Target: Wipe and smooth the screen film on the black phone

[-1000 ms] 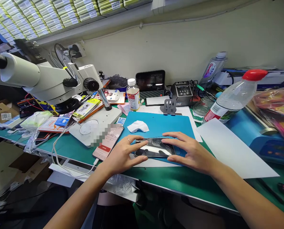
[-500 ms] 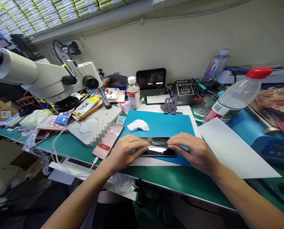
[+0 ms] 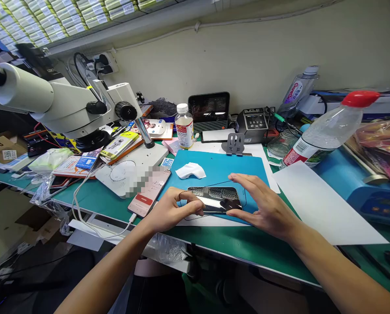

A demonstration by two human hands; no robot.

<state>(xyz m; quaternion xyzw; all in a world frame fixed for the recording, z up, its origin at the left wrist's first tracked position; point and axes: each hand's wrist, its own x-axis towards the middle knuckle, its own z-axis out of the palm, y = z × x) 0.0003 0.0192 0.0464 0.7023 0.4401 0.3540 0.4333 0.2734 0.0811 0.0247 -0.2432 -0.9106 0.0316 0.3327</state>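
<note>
A black phone (image 3: pixel 214 200) lies face up on the blue mat (image 3: pixel 227 163), its glossy screen reflecting light. Just over it, slightly tilted, is a clear screen protector (image 3: pixel 244 198) with a thin dark rim. My left hand (image 3: pixel 177 208) is closed on its left end, fingers bent and thumb stretched along it. My right hand (image 3: pixel 263 205) grips the long edges near the other end, thumb at the near edge and fingertips at the far one. A crumpled white wipe (image 3: pixel 190 171) rests behind the phone.
Left of the mat, a second phone (image 3: pixel 149 194) is plugged into a white cable. A microscope (image 3: pixel 67 100) stands at the left. Behind the mat are a small bottle (image 3: pixel 184 128) and a grey phone stand (image 3: pixel 235 144). A red-capped bottle (image 3: pixel 329 131) leans at the right beside white paper (image 3: pixel 326 205).
My right hand has opened wider, its fingertips moving away from me and its thumb toward me. The protector's dark outline now shows above the phone. The camera view has shifted slightly.
</note>
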